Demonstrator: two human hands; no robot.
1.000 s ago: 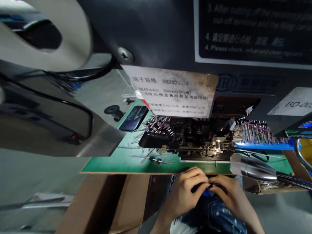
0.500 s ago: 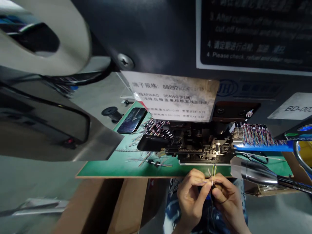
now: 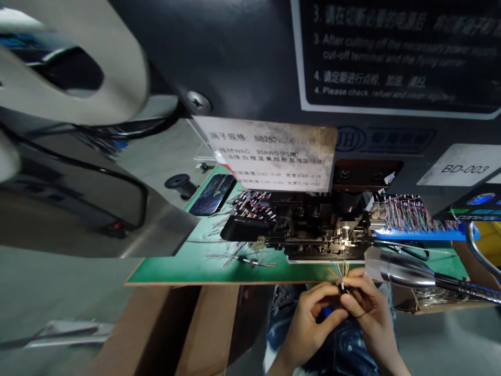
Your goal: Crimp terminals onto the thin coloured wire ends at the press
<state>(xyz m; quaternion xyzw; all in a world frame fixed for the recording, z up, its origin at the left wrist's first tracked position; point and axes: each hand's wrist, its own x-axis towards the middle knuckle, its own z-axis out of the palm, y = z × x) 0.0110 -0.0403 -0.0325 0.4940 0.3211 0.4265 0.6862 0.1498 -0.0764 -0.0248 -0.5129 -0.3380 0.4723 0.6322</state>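
In front of the machine, my right hand [image 3: 370, 300] pinches a thin multi-wire cable [image 3: 343, 288] between thumb and fingers. Its dark sleeve sits at the fingertips, and fine coloured wires [image 3: 342, 270] fan upward from a short white section. Beside it, my left hand [image 3: 315, 318] is curved, its thumb and index finger apart. The left fingertips are close to the cable; whether they touch it I cannot make out. Just above the wires is the lit metal tooling [image 3: 342, 243] of the terminal crimping machine [image 3: 250, 62].
A lamp head [image 3: 403, 269] on a flexible neck stands right of my hands. On the green bench [image 3: 176, 269] lie a phone [image 3: 213, 194], bundles of wires [image 3: 252, 206] and a cable piece [image 3: 250, 261]. A blue tray [image 3: 426, 236] holds many wires. Cardboard boxes [image 3: 207, 329] are below left.
My left thumb and index finger have come apart from their pinch on a wire. The coloured wires now stand spread out. The view has shifted slightly.
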